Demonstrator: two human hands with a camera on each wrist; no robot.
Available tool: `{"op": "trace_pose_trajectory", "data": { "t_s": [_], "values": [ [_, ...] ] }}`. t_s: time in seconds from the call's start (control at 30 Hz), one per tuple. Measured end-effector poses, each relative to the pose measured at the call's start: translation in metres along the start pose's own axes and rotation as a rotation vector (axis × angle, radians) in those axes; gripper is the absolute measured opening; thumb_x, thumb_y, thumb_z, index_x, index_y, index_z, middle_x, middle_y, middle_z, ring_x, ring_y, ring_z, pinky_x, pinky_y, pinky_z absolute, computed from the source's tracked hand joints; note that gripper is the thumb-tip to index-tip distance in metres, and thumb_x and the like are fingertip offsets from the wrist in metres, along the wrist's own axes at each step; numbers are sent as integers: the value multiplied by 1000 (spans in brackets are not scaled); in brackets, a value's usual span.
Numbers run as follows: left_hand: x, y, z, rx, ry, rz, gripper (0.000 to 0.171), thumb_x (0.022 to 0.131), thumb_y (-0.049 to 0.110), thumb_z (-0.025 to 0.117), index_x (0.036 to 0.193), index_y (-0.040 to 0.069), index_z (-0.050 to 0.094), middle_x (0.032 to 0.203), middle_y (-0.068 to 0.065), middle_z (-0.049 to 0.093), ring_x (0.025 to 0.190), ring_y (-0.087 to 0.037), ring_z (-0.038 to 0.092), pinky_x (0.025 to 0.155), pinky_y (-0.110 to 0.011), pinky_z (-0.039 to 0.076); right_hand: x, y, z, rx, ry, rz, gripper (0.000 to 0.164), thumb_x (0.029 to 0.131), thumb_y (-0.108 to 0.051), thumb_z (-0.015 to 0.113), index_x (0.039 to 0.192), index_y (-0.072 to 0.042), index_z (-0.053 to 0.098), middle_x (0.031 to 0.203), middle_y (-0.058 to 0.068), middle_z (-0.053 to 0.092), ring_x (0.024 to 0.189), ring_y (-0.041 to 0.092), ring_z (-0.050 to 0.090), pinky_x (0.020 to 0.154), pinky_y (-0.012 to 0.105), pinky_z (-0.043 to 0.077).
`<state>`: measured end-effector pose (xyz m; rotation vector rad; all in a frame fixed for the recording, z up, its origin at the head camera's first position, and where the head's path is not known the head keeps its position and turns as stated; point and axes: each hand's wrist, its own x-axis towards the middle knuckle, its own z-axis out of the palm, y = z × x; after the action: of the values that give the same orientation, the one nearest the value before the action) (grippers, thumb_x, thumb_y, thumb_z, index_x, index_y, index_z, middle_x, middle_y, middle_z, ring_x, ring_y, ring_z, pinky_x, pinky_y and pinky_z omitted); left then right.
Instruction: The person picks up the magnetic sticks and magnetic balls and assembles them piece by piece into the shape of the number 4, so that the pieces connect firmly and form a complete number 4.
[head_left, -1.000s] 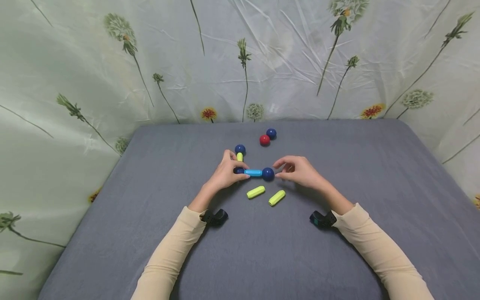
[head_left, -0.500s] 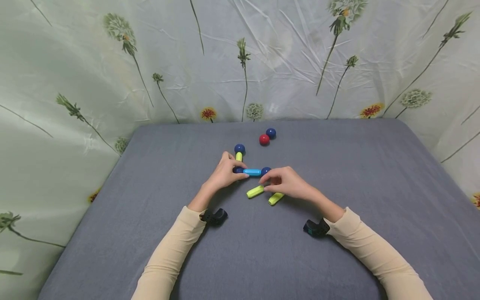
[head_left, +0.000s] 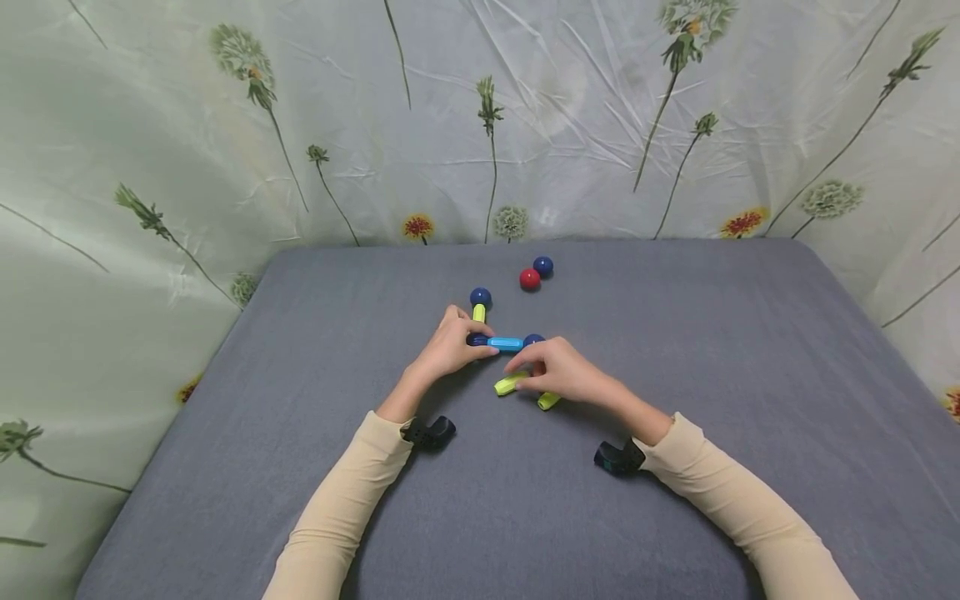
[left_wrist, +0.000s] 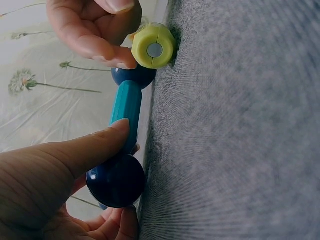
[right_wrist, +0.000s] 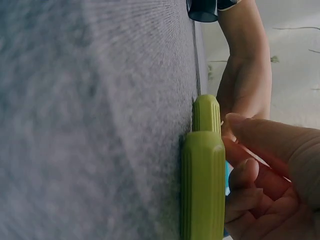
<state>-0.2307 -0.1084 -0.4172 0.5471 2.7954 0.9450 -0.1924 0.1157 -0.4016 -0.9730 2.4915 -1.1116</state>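
My left hand point(head_left: 450, 343) pinches a light-blue magnetic rod point(left_wrist: 126, 107) near a dark blue ball point(left_wrist: 117, 182) at its left end. Another dark blue ball point(head_left: 534, 339) sits at the rod's right end. A yellow-green rod point(head_left: 479, 313) with a blue ball point(head_left: 481, 297) at its far end extends back from the left corner. My right hand point(head_left: 562, 371) hovers over a loose yellow-green rod point(head_left: 506, 385), thumb and fingers spread around it; the right wrist view shows a small gap at the thumb. A second loose rod point(head_left: 548, 401) lies partly under that hand.
Farther back on the grey cloth-covered table point(head_left: 337, 292), a red ball point(head_left: 529, 279) and a blue ball point(head_left: 543, 266) lie side by side. Behind the table hangs a curtain point(head_left: 427, 142) with a dandelion print.
My right hand has moved left and toward me, from beside the right-hand blue ball to over the loose yellow-green rod. The left hand keeps its hold and place.
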Motion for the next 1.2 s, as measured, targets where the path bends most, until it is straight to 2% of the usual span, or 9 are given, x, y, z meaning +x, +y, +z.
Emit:
{"op": "trace_pose_trajectory", "data": {
  "t_s": [0.23, 0.4, 0.53, 0.93, 1.2],
  "values": [
    [0, 0, 1, -12, -15, -19, 24, 93, 23, 80, 110, 6, 80, 105, -13, 53, 100, -23, 42, 79, -30, 32, 1, -2, 2, -73, -26, -21, 19, 89, -5, 80, 108, -1, 79, 78, 3, 67, 64, 3, 45, 62, 19, 39],
    [0, 0, 1, -17, -15, -20, 24, 93, 23, 80, 111, 6, 80, 104, -13, 53, 98, -23, 41, 78, -29, 31, 2, -3, 4, -145, -47, -56, 22, 87, -6, 82, 109, -2, 79, 92, 6, 75, 72, 5, 50, 66, 18, 43],
    [-1, -1, 1, -19, -19, -24, 25, 93, 23, 80, 111, 6, 80, 104, -13, 52, 97, -22, 41, 77, -29, 31, 1, -3, 4, -175, -66, -65, 23, 87, -6, 82, 110, -2, 79, 98, 8, 75, 76, 6, 52, 68, 18, 45],
    [0, 0, 1, -26, -25, -34, 24, 93, 23, 80, 111, 7, 80, 105, -12, 51, 98, -22, 42, 77, -29, 31, 1, 0, 4, -198, -90, -72, 23, 91, -3, 75, 113, -1, 78, 94, 7, 71, 75, 5, 49, 68, 18, 42],
    [0, 1, 0, -12, -11, -24, 24, 93, 23, 81, 110, 6, 80, 104, -12, 49, 96, -22, 42, 77, -29, 31, -5, 2, -1, -125, -75, -49, 37, 94, -1, 67, 131, 1, 70, 94, 8, 66, 71, 5, 45, 65, 20, 40]
  ]
}}
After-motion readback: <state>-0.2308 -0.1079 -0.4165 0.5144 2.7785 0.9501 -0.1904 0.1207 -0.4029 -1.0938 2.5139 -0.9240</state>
